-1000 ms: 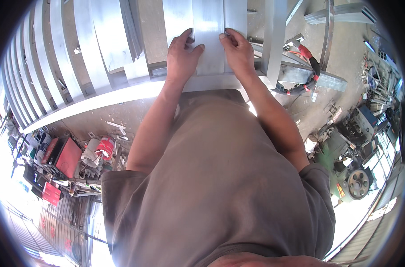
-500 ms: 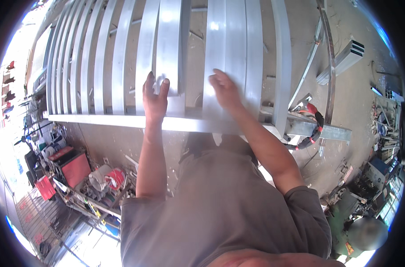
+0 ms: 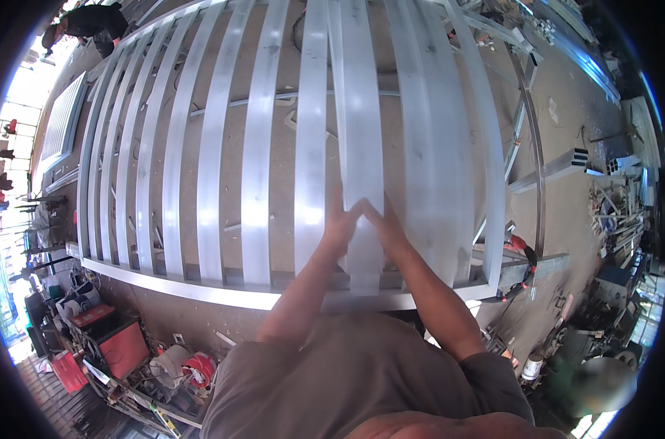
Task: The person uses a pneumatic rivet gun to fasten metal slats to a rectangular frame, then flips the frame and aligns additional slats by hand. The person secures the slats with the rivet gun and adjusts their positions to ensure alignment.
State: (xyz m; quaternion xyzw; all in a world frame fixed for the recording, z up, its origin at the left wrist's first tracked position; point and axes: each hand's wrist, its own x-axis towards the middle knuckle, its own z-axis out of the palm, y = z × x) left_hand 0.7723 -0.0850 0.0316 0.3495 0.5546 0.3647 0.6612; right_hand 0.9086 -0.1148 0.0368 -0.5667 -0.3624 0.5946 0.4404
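Two hands are pressing on one loose metal slat (image 3: pixel 362 146) from either side. I am seeing the left hand (image 3: pixel 341 228) and right hand (image 3: pixel 382 228) lying flat, fingers extended, tips meeting over it, gripping nothing. Beyond the fingertips the slat is running across the slatted frame (image 3: pixel 201 285). Leftward, a red machine (image 3: pixel 117 344) is sitting on the floor.

A red machine (image 3: pixel 117 344) sits on the concrete floor (image 3: pixel 545 219) at lower left, a red cable reel (image 3: pixel 198 368) just beside it.
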